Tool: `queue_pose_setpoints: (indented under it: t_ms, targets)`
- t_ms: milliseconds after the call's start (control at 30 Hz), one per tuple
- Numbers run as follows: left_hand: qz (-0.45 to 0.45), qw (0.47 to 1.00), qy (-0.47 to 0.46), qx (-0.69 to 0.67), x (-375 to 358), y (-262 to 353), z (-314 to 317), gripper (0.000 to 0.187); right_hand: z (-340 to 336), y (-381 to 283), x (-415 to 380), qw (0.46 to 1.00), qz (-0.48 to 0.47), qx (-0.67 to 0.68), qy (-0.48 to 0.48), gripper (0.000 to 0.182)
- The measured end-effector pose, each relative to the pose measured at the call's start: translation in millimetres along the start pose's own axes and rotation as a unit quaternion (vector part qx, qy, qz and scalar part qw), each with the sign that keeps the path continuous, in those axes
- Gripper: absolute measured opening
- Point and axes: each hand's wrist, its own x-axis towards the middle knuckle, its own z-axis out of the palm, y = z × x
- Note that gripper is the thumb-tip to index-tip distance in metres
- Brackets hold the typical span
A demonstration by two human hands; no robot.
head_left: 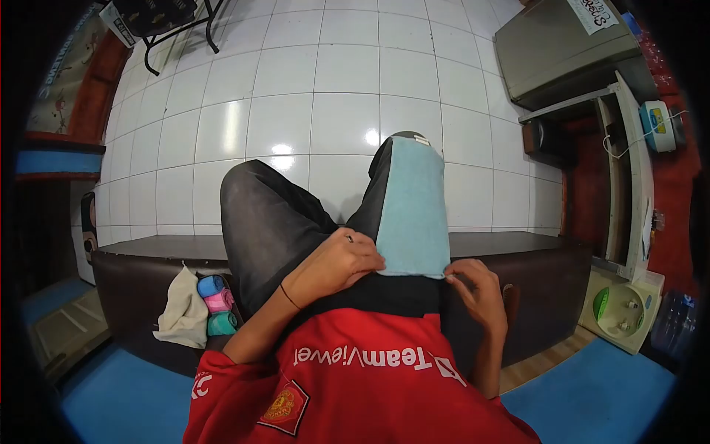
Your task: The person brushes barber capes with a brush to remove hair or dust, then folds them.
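A light blue towel (414, 214) lies spread flat, lengthwise over my right thigh, from the knee back towards my lap. My left hand (346, 259) is closed at its near left corner, fingers bent together, with a ring on one finger and a thin band at the wrist. At the near right corner, my right hand (477, 285) pinches the edge between thumb and finger. Beside my left thigh on the bench are rolled cloths in blue (210, 286), pink (220, 300) and teal (222, 323), along with a crumpled beige cloth (183, 309).
I sit on a dark brown bench (148, 292) above a white tiled floor (288, 115). A folding chair (159, 22) stands at the far left. A grey cabinet (566, 48) and a shelf frame (629, 177) are on the right, with a pale green appliance (621, 311) nearer me.
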Motion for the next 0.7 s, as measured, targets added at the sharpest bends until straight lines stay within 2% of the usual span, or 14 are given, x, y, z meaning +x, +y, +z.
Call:
queue_pose_setpoints:
  t_ms: [33, 100, 133, 200, 233, 300, 367, 400, 433, 467, 533, 567, 633, 700]
  targets:
    - [-0.007, 0.999, -0.029, -0.023, -2, 4, -1, 0.014, -5, -1, -3, 1.000, 0.000, 0.001, -0.001, 0.010]
    - [-0.021, 0.998, -0.048, -0.034, -4, 13, -1, 0.013, -12, -2, -8, 0.994, 0.027, -0.005, -0.105, 0.021]
    - [-0.033, 0.996, -0.066, -0.045, -2, 17, -2, 0.014, -11, -6, -7, 0.994, 0.027, -0.004, -0.105, 0.021]
    - [-0.064, 0.995, -0.073, -0.017, 11, 20, -10, 0.016, -1, -18, -3, 0.997, 0.033, 0.001, 0.073, 0.037]
    - [-0.093, 0.992, -0.079, 0.010, 19, 20, -10, 0.019, 5, -20, 1, 0.997, 0.034, 0.001, 0.073, 0.037]
    - [-0.088, 0.996, -0.034, -0.003, 39, 17, 3, 0.020, 20, -23, 19, 0.983, 0.077, 0.013, 0.164, 0.053]
    - [0.126, 0.988, 0.041, 0.077, 56, 2, 28, 0.022, 31, -31, 37, 0.983, 0.100, 0.055, 0.141, 0.058]
    - [0.146, 0.985, -0.008, 0.088, 55, -6, 47, 0.024, 43, -18, 47, 0.988, 0.081, 0.054, 0.122, 0.068]
    - [0.165, 0.980, -0.057, 0.097, 50, -6, 64, 0.027, 55, -5, 57, 0.991, 0.064, 0.052, 0.101, 0.078]
    - [0.169, 0.980, -0.082, 0.072, 47, 0, 70, 0.033, 69, 6, 70, 0.991, 0.065, 0.052, 0.105, 0.078]
    - [0.122, 0.983, -0.133, 0.033, 45, 1, 74, 0.037, 90, 17, 101, 0.982, 0.179, -0.066, 0.020, 0.104]
    - [0.096, 0.979, -0.175, 0.038, 46, 3, 69, 0.039, 89, 18, 113, 0.981, 0.182, -0.062, 0.023, 0.104]
    - [0.119, 0.981, -0.146, 0.036, 50, 3, 65, 0.040, 85, 15, 141, 0.966, 0.236, -0.106, 0.011, 0.128]
    - [0.143, 0.983, -0.113, 0.036, 53, 4, 63, 0.042, 85, 25, 165, 0.963, 0.255, -0.082, 0.023, 0.132]
